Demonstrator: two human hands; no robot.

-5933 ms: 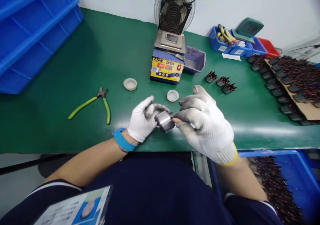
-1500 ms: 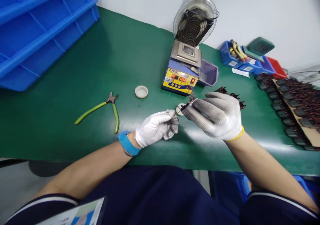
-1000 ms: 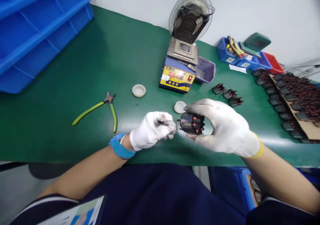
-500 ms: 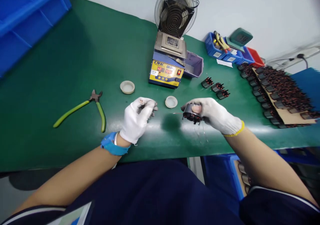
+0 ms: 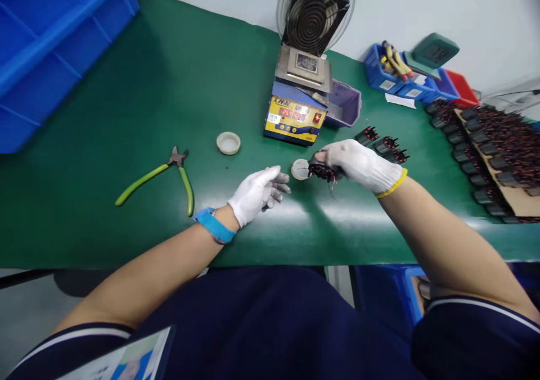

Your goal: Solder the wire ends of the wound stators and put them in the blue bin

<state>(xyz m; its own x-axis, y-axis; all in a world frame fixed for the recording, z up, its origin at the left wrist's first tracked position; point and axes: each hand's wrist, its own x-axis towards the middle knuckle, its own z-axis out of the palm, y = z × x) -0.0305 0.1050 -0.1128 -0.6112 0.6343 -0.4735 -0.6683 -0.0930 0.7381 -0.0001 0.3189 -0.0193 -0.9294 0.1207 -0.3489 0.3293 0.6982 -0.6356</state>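
A motor part [image 5: 323,171] is clasped in the right hand [image 5: 354,162]. The left hand [image 5: 258,194] is held half open, seemingly empty.

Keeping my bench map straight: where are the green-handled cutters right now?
In the head view, the green-handled cutters lie on the green table, left of the left hand and of the nearest pale dish.

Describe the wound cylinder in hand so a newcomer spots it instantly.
On the green table, find the yellow-fronted unit, then look below and right of it to the gloved right hand. The dark cylinder with coppery windings is in that hand's grip. Three similar cylinders sit on the table nearby; only this one is held, thin wires trailing from it.
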